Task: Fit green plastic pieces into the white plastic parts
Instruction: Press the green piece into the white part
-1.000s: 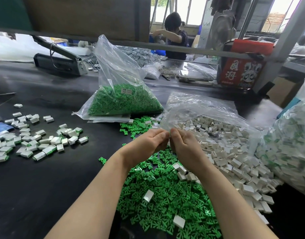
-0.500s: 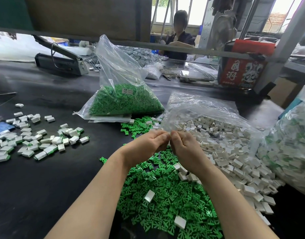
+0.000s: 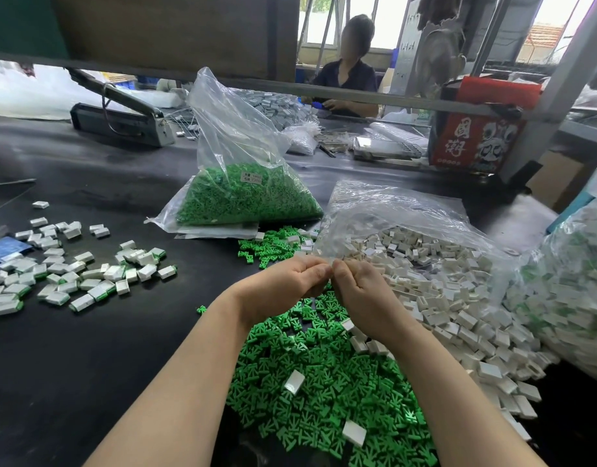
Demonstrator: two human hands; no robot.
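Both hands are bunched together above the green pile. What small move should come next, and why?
Probably press the two pieces fully together. The left hand and right hand meet fingertip to fingertip, fingers curled as if pinching something small, though the pieces themselves are hidden. Finished parts lie to the left.

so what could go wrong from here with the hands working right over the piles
A piece slipping from the left hand or right hand would likely vanish into the loose green pieces below. The forearms lie across that heap and could sweep pieces off the table edge. Stray white parts sit mixed in it.
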